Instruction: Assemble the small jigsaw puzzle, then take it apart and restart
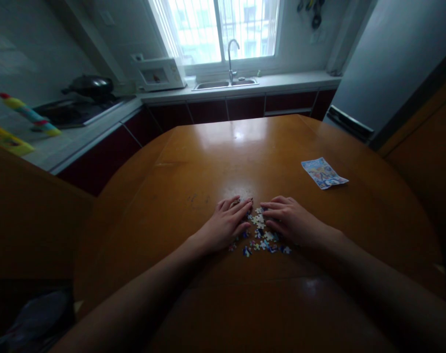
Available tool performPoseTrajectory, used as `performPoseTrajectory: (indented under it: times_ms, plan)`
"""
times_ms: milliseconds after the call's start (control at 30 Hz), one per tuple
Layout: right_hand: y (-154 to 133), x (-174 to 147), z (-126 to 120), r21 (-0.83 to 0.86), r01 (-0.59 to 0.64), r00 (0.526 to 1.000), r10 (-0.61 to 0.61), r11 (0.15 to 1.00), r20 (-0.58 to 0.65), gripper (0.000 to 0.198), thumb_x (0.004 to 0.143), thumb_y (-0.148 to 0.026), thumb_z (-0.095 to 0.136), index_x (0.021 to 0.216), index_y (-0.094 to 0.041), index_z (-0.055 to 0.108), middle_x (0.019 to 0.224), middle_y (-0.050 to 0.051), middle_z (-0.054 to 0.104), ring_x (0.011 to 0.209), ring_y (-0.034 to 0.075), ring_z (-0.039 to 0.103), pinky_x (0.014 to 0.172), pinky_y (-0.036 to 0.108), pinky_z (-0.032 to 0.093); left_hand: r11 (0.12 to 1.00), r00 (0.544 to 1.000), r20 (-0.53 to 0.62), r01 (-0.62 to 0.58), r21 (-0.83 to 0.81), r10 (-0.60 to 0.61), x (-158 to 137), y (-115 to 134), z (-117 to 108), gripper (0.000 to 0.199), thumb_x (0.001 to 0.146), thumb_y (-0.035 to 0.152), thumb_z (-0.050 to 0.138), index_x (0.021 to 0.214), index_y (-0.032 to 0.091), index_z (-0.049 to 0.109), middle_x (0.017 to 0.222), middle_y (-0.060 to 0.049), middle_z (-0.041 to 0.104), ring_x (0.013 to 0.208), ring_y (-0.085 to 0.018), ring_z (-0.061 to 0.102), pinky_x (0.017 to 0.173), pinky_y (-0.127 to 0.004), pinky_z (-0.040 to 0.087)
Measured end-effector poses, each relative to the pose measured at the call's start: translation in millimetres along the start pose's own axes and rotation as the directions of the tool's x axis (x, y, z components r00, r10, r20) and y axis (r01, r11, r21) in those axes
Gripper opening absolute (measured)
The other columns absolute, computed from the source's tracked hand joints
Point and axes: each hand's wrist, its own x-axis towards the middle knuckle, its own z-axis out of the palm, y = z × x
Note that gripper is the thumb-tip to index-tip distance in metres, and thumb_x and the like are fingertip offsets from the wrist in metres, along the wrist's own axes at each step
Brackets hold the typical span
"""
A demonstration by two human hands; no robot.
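Puzzle pieces (259,220), small and interlocking in shape, lie in a loose pile on a brown wooden table (223,166) with rounded sides. Some are plain and pale; others show blue, yellow or pink print. The person's left hand (228,220) rests palm down on the left side of the pile, fingers stretched out and thumb apart, covering some pieces. The right hand (287,218) lies over the right side of the pile, fingers loosely spread and slightly bent. Whether either hand pinches a piece underneath cannot be told. A colourful printed sheet (323,172) lies beyond the pile to the right, well apart from it. Farther beyond the pile, under a bright window (197,29), is a metal sink (230,84). Beyond the pile to the left stand a white microwave (160,74) and a dark lidded pan (92,87).
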Motion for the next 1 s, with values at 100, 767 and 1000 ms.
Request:
performPoseTrajectory:
  times_ms: [100, 767, 1000]
  plan:
    - [0.9, 0.2, 1.4, 0.011, 0.0, 1.0, 0.0, 1.0, -0.002, 0.022, 0.099, -0.028, 0.059, 0.114, -0.029, 0.075, 0.133, 0.003, 0.07, 0.113, 0.028, 0.06, 0.099, 0.049, 0.048, 1.0, 1.0, 0.022, -0.006, 0.003, 0.006, 1.7, 0.7, -1.4, 0.057, 0.107, 0.047, 0.04, 0.16, 0.027, 0.033, 0.163, -0.006, 0.04, 0.147, -0.033, 0.031, 0.119, -0.053, 0.024]
    - [0.0, -1.5, -3.9, 0.037, 0.0, 1.0, 0.002, 0.999, -0.03, 0.02, 0.098, -0.026, 0.062, 0.108, -0.031, 0.078, 0.122, 0.002, 0.075, 0.112, 0.026, 0.064, 0.097, 0.048, 0.049, 0.997, 0.988, -0.154, -0.034, -0.075, 0.023, -0.1, 4.3, -15.6, 0.028, 0.104, 0.041, 0.052, 0.099, 0.03, 0.078, 0.119, -0.003, 0.07, 0.116, -0.026, 0.053, 0.104, -0.048, 0.039]
    - [-1.1, -0.4, -3.4, 0.032, 0.018, 0.999, -0.016, 0.999, -0.048, 0.023, 0.1, -0.032, 0.058, 0.114, -0.03, 0.076, 0.131, 0.004, 0.07, 0.119, 0.027, 0.059, 0.1, 0.048, 0.047, 0.994, 0.987, -0.162, -0.031, -0.101, 0.014, 1.9, 2.9, -16.1, 0.028, 0.106, 0.038, 0.049, 0.11, 0.028, 0.075, 0.12, -0.001, 0.072, 0.115, -0.023, 0.056, 0.103, -0.045, 0.037]
